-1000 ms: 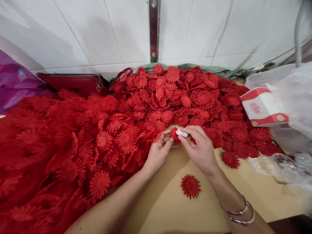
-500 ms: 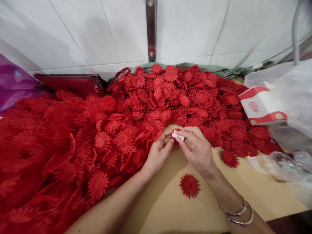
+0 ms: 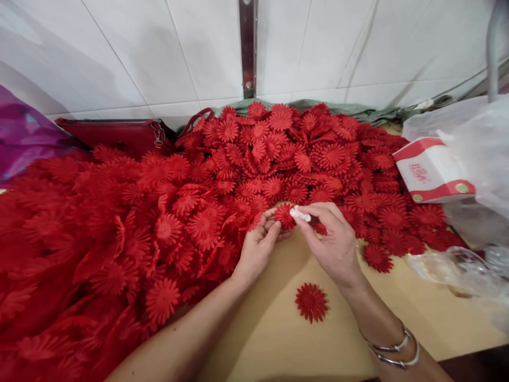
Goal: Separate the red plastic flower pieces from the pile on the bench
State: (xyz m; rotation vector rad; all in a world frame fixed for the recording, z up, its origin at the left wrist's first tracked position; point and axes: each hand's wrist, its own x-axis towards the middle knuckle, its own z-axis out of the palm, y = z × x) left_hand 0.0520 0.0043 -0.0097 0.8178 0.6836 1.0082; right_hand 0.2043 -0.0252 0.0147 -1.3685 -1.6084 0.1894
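Note:
My left hand (image 3: 260, 239) is closed on the edge of a red artificial flower (image 3: 285, 215), with the thumb on its near side. In my right hand (image 3: 330, 233) is a small white tube-like piece (image 3: 301, 214), pinched between thumb and fingers. One end of that white piece lies at the right edge of the held flower; whether they touch I cannot tell. A single red flower (image 3: 311, 303) lies flat on the tabletop below my hands. Large heaps of red flowers (image 3: 202, 228) spread to the left and behind.
A red bag (image 3: 113, 137) lies against the tiled wall (image 3: 167, 58) at back left. On the right are a white and red box (image 3: 433, 170), a translucent plastic bag (image 3: 487, 154) and clear plastic wrapping (image 3: 465, 268). Purple material (image 3: 27, 132) is at far left.
My right hand has moved to the right with the white piece, from over the held flower to its right edge. More of that flower now shows. My left hand has barely moved.

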